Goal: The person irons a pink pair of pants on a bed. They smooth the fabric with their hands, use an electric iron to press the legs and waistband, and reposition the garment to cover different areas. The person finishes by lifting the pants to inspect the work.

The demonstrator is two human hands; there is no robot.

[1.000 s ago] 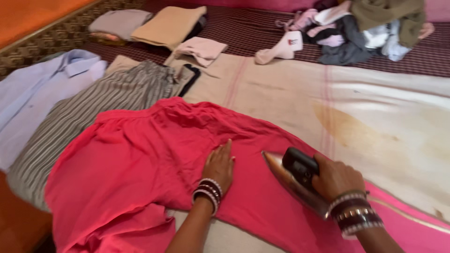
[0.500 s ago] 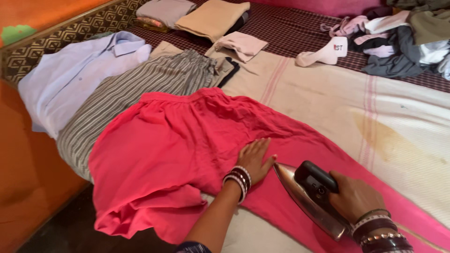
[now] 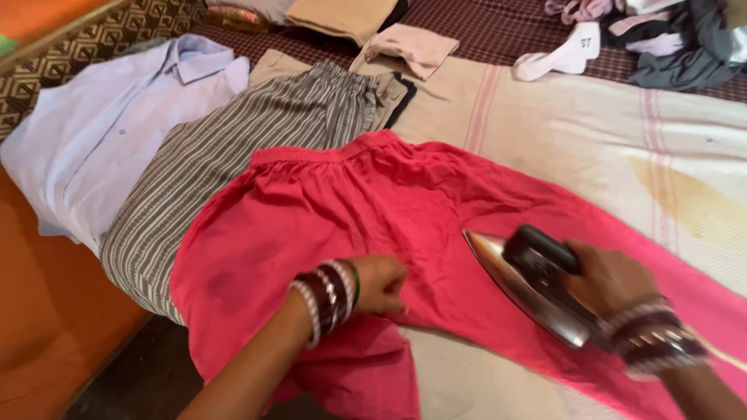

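Since the earlier frame, the left hand (image 3: pixel 377 284) has drawn back toward the near hem, its fingers now curled and pinching the red garment (image 3: pixel 334 210) instead of lying flat on it; the iron (image 3: pixel 529 284) has advanced further onto the cloth. Right hand (image 3: pixel 611 280) has its fingers wrapped tight round the iron's dark handle, soleplate tilted, tip pointing away from the wrist. Garment lies spread on the beige blanket (image 3: pixel 591 148), directly under both hands. Judged step: pressing, with cloth being pulled taut; next stroke calls for flat fabric ahead of the tip. Beyond the left fingers: striped garment (image 3: pixel 233 155), pale blue shirt (image 3: pixel 101 132). No containers in view; folded clothes (image 3: pixel 350 15) lie stacked loose.
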